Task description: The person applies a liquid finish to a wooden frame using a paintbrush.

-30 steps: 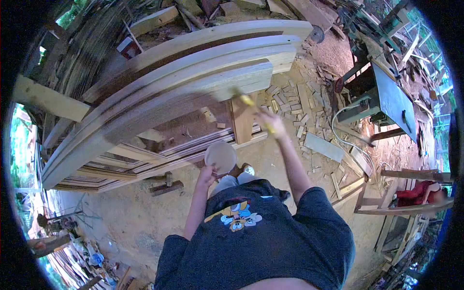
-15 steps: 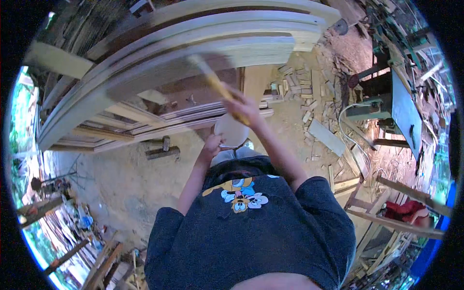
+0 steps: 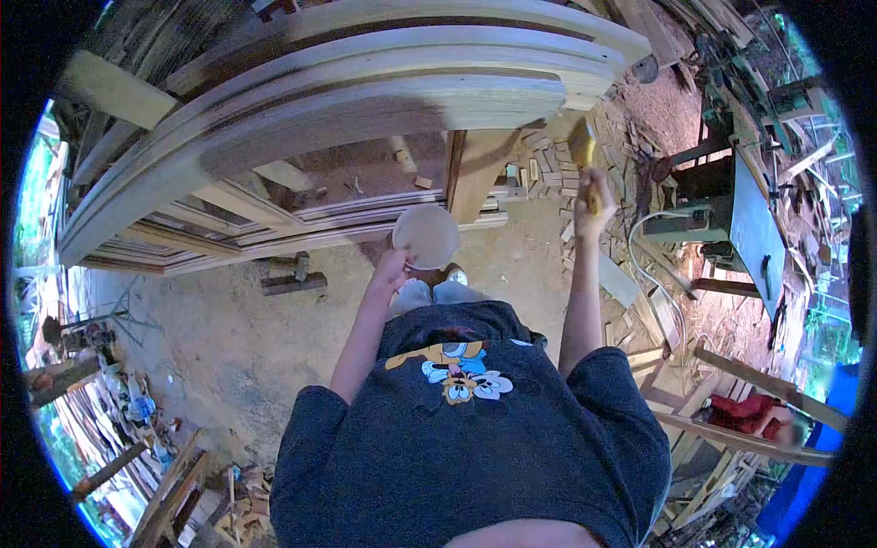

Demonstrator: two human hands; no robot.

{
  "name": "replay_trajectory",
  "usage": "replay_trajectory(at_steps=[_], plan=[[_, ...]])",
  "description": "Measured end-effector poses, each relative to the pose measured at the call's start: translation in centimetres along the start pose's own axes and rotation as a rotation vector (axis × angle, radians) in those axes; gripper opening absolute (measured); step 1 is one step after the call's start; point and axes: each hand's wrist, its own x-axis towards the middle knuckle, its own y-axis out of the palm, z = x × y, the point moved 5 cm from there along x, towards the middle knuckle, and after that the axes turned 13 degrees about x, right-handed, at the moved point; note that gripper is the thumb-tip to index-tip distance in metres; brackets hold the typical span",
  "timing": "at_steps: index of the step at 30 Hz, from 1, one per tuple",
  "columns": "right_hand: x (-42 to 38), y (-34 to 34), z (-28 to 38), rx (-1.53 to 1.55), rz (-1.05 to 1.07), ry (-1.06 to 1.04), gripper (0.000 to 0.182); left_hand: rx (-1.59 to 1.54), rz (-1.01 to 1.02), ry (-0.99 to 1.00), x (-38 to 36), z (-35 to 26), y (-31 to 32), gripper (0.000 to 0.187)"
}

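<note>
My left hand (image 3: pixel 393 267) grips the rim of a round, pale container (image 3: pixel 426 237) in front of my legs. To the right, my right hand (image 3: pixel 594 208) is closed round the handle of a yellow brush (image 3: pixel 583 146), its head pointing away from me. The brush is beyond the right end of a long, pale wooden frame (image 3: pixel 365 108) and does not touch it. This frame spans the upper view, with more framed wood beneath and behind it. What the container holds cannot be made out.
Small wood offcuts (image 3: pixel 553 169) litter the ground at the right. Beyond them stands a machine table (image 3: pixel 760 228) with a pale hose. Wood blocks (image 3: pixel 294 284) lie on the floor at left. A person in red (image 3: pixel 744 416) is at the lower right.
My right hand has swung right with the brush, away from the long frame. The round container in my left hand has shifted slightly left and is now more fully visible.
</note>
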Motion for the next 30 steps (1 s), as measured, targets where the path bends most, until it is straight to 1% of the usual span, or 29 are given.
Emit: replay_trajectory(at_steps=[1,2,4,5,6,7,8,10,11,12,13,14,15,16,17,18,19,21,23,25,26,28,29,30], plan=[[0.3,-1.0,1.2,0.129,-0.089,0.010,0.012,0.007,0.032,0.052,0.7,0.0,0.0,0.022],[0.0,-1.5,2.1,0.125,-0.098,0.010,0.012,0.013,0.039,0.051,1.2,0.1,-0.2,0.022],[-1.1,-1.1,2.9,0.433,-0.022,0.214,0.010,0.061,0.148,0.069,1.7,-0.3,0.3,0.038],[-1.7,0.1,3.7,0.557,0.097,0.139,0.010,0.065,0.155,0.069,1.9,-0.4,0.6,0.038],[-2.6,1.5,4.8,0.679,0.217,0.062,0.011,0.131,0.117,0.053,2.0,-0.5,0.7,0.038],[-3.5,3.1,6.2,0.617,0.432,0.128,0.011,0.197,0.079,0.038,1.6,-1.0,1.2,0.038],[-4.5,4.8,7.6,0.550,0.644,0.195,0.012,0.203,0.084,0.043,1.0,-1.5,2.0,0.038],[-7.2,8.8,7.2,0.358,0.923,0.242,0.017,0.105,0.068,0.141,-2.2,-3.8,4.5,0.040],[-8.4,10.3,7.1,0.154,0.917,0.058,0.022,0.111,0.076,0.147,-2.1,-3.6,4.6,0.040],[-9.7,11.3,7.1,0.151,0.841,-0.104,0.024,0.198,0.082,0.217,-1.9,-3.6,4.7,0.042],[-10.5,12.3,7.2,0.148,0.832,-0.108,0.024,0.283,0.088,0.287,-1.9,-3.8,4.9,0.045],[-11.1,12.8,8.2,0.201,0.769,-0.284,0.017,0.218,0.112,0.143,-3.6,-4.4,5.8,0.050],[-11.3,12.6,9.1,0.253,0.702,-0.459,0.012,0.221,0.116,0.148,-3.2,-4.2,5.1,0.050],[-11.2,12.5,9.1,0.252,0.697,-0.461,0.012,0.109,0.220,0.107,-2.5,-3.7,4.1,0.051],[-11.2,12.9,8.1,0.372,0.841,-0.198,0.012,-0.004,0.322,0.064,-2.0,-2.9,3.4,0.051],[-11.5,13.3,7.3,0.490,0.974,0.072,0.012,-0.102,0.245,0.049,-2.6,-3.0,3.1,0.053],[-11.3,13.1,7.1,0.494,0.972,0.069,0.012,-0.098,0.243,0.052,-3.0,-3.2,3.4,0.053],[-10.6,12.5,6.9,0.246,0.848,-0.085,0.012,-0.068,0.111,0.102,-4.0,-4.1,3.3,0.053],[-9.4,11.5,9.3,0.251,0.864,-0.061,0.013,-0.091,0.132,0.080,-3.2,-3.5,3.1,0.052],[-8.6,10.9,11.1,0.449,0.877,-0.013,0.014,0.027,0.118,0.254,-6.1,-5.9,4.7,0.051],[-8.2,10.9,12.2,0.451,0.873,-0.013,0.014,0.032,0.118,0.254,-5.8,-5.8,4.5,0.051],[-7.0,11.4,15.3,0.606,0.695,-0.246,0.013,0.004,0.133,0.153,-4.3,-4.5,3.7,0.053],[-6.7,12.6,15.8,0.607,0.690,-0.247,0.013,0.009,0.135,0.154,-3.4,-3.8,3.0,0.053],[-6.4,13.9,16.5,0.672,0.687,-0.309,0.013,0.003,0.123,0.078,-2.7,-2.8,2.2,0.054]])
